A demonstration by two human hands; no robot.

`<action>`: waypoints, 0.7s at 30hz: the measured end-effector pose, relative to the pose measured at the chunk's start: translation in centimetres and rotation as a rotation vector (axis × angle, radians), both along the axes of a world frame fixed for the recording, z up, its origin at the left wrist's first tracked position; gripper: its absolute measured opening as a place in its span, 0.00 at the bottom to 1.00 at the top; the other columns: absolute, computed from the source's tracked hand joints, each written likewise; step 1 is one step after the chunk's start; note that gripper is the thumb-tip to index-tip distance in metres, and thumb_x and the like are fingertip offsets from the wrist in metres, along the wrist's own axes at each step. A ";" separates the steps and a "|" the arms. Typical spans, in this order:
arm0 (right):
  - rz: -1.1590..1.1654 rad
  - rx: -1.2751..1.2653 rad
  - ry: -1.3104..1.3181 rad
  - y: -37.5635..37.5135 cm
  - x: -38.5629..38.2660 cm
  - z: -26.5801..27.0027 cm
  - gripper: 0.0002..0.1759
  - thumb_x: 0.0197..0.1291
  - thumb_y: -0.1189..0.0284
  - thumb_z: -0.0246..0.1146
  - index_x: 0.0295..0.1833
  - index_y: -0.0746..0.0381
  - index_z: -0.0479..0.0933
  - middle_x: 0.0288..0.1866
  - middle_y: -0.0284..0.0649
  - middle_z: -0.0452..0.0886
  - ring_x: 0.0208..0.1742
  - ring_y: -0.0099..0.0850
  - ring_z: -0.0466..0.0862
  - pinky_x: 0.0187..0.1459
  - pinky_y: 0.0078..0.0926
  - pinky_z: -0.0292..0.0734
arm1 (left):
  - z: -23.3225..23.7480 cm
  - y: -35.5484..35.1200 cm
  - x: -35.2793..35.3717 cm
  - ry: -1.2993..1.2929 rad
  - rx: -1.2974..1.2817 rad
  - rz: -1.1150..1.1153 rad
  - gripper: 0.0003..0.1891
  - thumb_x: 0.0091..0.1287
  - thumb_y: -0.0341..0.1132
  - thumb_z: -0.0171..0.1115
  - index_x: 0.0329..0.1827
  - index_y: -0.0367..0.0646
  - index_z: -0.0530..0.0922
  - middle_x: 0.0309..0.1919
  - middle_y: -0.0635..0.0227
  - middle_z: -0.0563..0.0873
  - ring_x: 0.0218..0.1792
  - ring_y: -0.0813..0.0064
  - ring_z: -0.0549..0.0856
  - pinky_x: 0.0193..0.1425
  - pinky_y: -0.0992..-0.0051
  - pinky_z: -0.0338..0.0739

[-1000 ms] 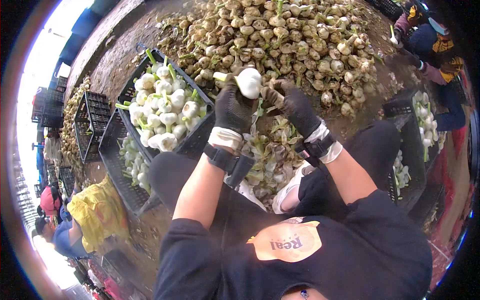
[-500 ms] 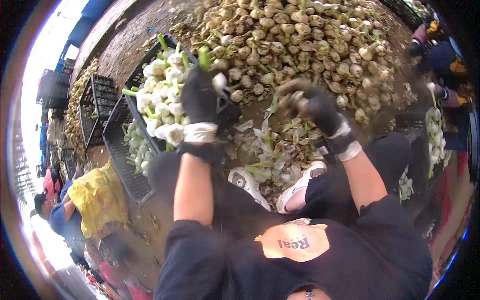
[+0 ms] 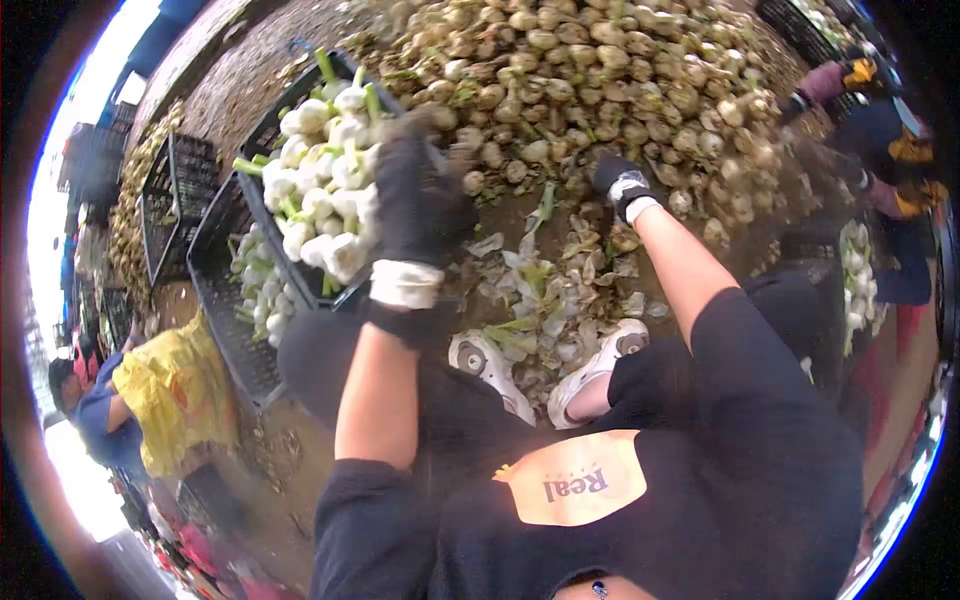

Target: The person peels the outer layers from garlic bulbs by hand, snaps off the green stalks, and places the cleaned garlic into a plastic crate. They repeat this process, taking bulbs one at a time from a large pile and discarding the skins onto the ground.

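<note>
Sacking (image 3: 180,400), yellow and rumpled, showed near the floor's left edge against a person (image 3: 108,425) in blue. Beyond stood a back crate (image 3: 195,170), then a lower crate (image 3: 245,360), part-filled. The full crate (image 3: 273,238) overlapped its right edge, heaped past the rim with white bulbs (image 3: 330,190), green stems poking out at the far edge and left corner. At the full crate's right edge was the left hand (image 3: 412,190), gloved and blurred; whether it was closed, held a bulb or touched the rim could not be told. Peelings (image 3: 550,290) lay just ahead of the white shoes (image 3: 490,370). To their right, the right hand (image 3: 618,185) was at the near edge of the heap (image 3: 600,60), among brown bulbs (image 3: 660,130); its fingers were too dark to show whether they were open or gripping. Each bulb looked light and firm, its outer skin likely papery, loose and prone to slip in a glove; the round body seemed the surest hold, the stem a handy second, though hard squeezing might bruise it. Near the floor's right edge were further bulbs (image 3: 858,270) and a co-worker's purple sleeve (image 3: 822,84).
</note>
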State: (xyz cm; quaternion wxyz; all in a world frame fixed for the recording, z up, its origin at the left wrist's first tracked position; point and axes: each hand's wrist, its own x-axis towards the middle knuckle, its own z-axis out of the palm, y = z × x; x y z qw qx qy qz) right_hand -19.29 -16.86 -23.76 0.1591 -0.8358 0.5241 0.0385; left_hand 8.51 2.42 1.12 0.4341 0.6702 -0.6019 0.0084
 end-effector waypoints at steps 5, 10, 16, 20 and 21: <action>0.070 -0.091 -0.066 1.4 0.0 -1.8 0.25 0.65 0.55 0.58 0.58 0.62 0.81 0.54 0.54 0.84 0.55 0.53 0.83 0.56 0.47 0.77 | -0.4 0.6 -3.6 0.281 0.297 -0.117 0.23 0.59 0.36 0.70 0.58 0.45 0.77 0.50 0.48 0.83 0.49 0.47 0.83 0.56 0.57 0.77; 0.080 0.406 -0.539 -0.7 4.5 10.4 0.20 0.66 0.60 0.66 0.54 0.65 0.83 0.34 0.33 0.85 0.31 0.21 0.82 0.36 0.23 0.79 | -3.5 -1.0 -4.5 0.210 0.483 -0.174 0.31 0.60 0.41 0.71 0.67 0.49 0.71 0.55 0.48 0.81 0.57 0.47 0.81 0.61 0.57 0.76; 0.247 0.009 -0.474 8.0 5.5 26.1 0.18 0.65 0.59 0.62 0.48 0.63 0.85 0.38 0.46 0.88 0.38 0.34 0.87 0.44 0.33 0.80 | -2.2 -2.3 -6.5 0.264 0.238 -0.264 0.36 0.51 0.39 0.80 0.64 0.46 0.75 0.52 0.51 0.83 0.54 0.52 0.83 0.59 0.62 0.78; 0.005 0.580 -1.178 8.6 0.7 25.9 0.18 0.65 0.57 0.63 0.47 0.61 0.84 0.42 0.49 0.87 0.44 0.44 0.87 0.47 0.35 0.80 | 0.7 -1.9 -8.4 0.420 0.146 -0.315 0.30 0.46 0.37 0.83 0.55 0.41 0.82 0.47 0.55 0.85 0.49 0.60 0.86 0.55 0.67 0.80; -0.003 0.573 -1.186 8.9 0.1 25.6 0.18 0.65 0.57 0.63 0.47 0.61 0.84 0.42 0.49 0.87 0.44 0.44 0.87 0.47 0.35 0.80 | 1.1 -1.9 -8.7 0.382 0.155 -0.303 0.31 0.46 0.37 0.83 0.55 0.41 0.82 0.47 0.56 0.86 0.49 0.61 0.86 0.55 0.68 0.80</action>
